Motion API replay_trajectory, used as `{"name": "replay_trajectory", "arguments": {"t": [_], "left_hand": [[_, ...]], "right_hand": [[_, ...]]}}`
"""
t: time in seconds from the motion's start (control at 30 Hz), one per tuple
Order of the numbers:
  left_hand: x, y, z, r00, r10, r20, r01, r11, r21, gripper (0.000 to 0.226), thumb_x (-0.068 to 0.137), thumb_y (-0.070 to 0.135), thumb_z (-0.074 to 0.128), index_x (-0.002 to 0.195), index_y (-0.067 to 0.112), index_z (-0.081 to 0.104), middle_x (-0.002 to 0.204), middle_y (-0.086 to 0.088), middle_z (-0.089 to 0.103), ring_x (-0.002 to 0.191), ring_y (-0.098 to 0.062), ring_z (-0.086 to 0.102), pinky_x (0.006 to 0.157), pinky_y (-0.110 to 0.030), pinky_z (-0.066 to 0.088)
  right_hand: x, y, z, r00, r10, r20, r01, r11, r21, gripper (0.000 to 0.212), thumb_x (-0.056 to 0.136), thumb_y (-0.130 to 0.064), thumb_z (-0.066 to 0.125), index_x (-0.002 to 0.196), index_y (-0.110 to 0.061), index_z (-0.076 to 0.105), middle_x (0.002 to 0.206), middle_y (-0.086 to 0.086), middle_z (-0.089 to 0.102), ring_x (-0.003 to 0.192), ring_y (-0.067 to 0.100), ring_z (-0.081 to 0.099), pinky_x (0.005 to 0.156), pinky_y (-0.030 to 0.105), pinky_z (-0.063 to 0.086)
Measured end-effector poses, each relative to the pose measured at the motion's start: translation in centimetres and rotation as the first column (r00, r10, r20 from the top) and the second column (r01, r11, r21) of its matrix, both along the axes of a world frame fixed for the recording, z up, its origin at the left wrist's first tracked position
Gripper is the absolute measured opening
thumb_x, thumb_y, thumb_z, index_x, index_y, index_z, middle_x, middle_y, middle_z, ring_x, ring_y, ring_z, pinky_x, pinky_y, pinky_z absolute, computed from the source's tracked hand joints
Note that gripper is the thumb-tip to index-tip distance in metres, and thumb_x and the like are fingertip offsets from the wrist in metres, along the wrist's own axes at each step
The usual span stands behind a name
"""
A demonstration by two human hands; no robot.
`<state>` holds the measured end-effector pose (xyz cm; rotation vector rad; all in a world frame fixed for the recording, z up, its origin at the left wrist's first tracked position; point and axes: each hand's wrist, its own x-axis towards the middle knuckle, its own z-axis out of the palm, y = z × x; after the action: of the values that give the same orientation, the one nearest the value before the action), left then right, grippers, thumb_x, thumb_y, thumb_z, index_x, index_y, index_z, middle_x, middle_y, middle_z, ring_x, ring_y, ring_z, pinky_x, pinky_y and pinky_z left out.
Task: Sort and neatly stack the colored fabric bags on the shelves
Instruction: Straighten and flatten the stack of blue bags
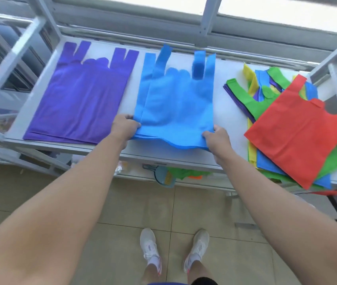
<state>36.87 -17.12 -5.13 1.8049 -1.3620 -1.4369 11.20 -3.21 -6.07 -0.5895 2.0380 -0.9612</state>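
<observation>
Two hands, left (124,126) and right (217,135), pinch the matte blue bags' (175,108) near corners; one flat purple stack (81,99) lies beside.

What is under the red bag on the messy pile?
Under the red bag lie mixed bags: green, blue and yellow edges stick out, with a little purple. How many bags are there, and what lies beneath the red bag's middle, is covered.
</observation>
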Motion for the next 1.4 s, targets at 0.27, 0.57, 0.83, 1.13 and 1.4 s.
{"name": "replay_trajectory", "arguments": {"t": [0.27, 0.57, 0.83, 1.13, 1.4], "left_hand": [[1.0, 0.8, -0.8, 0.988, -0.013, 0.155, 0.05, 0.97, -0.236, 0.027, 0.087, 0.014, 0.07, 0.114, 0.012, 0.072, 0.104, -0.005, 0.074, 0.095, -0.022, 0.069, 0.088, -0.037, 0.056], [1.8, 1.1, 0.1, 0.984, -0.074, 0.16, 0.109, 0.969, -0.224, 0.038, 0.09, 0.013, 0.073, 0.128, 0.013, 0.07, 0.113, -0.007, 0.075, 0.1, -0.026, 0.071, 0.096, -0.044, 0.057], [0.5, 1.6, 0.0, 0.976, -0.065, 0.209, 0.106, 0.976, -0.191, 0.036, 0.092, 0.012, 0.067, 0.128, 0.014, 0.068, 0.106, -0.005, 0.072, 0.102, -0.026, 0.068, 0.092, -0.036, 0.055], [-2.6, 3.1, 2.7, 0.839, -0.13, 0.528, 0.324, 0.899, -0.294, 0.059, 0.084, 0.004, 0.059, 0.139, 0.026, 0.062, 0.14, -0.008, 0.049, 0.131, -0.03, 0.048, 0.107, -0.048, 0.037], [-17.5, 7.6, 4.3, 0.751, -0.529, 0.396, 0.645, 0.718, -0.264, 0.051, 0.085, 0.008, 0.065, 0.134, 0.02, 0.065, 0.133, -0.008, 0.06, 0.124, -0.027, 0.058, 0.109, -0.044, 0.044]], "right_hand": [[1.7, -0.7, 0.8, 1.0, 0.026, 0.011, -0.026, 0.998, -0.056, 0.016, 0.089, -0.015, 0.055, 0.096, -0.026, 0.064, 0.108, -0.001, 0.075, 0.101, 0.026, 0.073, 0.093, 0.052, 0.06], [1.4, 0.7, 2.0, 0.995, 0.081, -0.065, -0.082, 0.997, -0.017, 0.023, 0.1, -0.014, 0.055, 0.12, -0.022, 0.06, 0.119, 0.0, 0.069, 0.106, 0.025, 0.069, 0.098, 0.05, 0.057], [1.6, 1.7, 2.1, 0.988, 0.137, -0.074, -0.134, 0.99, 0.037, 0.035, 0.097, -0.021, 0.057, 0.132, -0.018, 0.056, 0.129, 0.0, 0.066, 0.113, 0.023, 0.066, 0.103, 0.047, 0.054], [-1.9, 5.5, 5.4, 0.932, 0.07, -0.355, -0.045, 0.996, 0.078, 0.055, 0.095, -0.014, 0.055, 0.148, -0.011, 0.044, 0.134, 0.015, 0.057, 0.123, 0.031, 0.054, 0.093, 0.032, 0.038], [-15.0, 13.8, 6.1, 0.838, -0.164, -0.521, 0.216, 0.976, 0.039, 0.052, 0.088, -0.015, 0.065, 0.139, -0.009, 0.056, 0.132, 0.023, 0.057, 0.125, 0.042, 0.052, 0.112, 0.042, 0.035]]}}
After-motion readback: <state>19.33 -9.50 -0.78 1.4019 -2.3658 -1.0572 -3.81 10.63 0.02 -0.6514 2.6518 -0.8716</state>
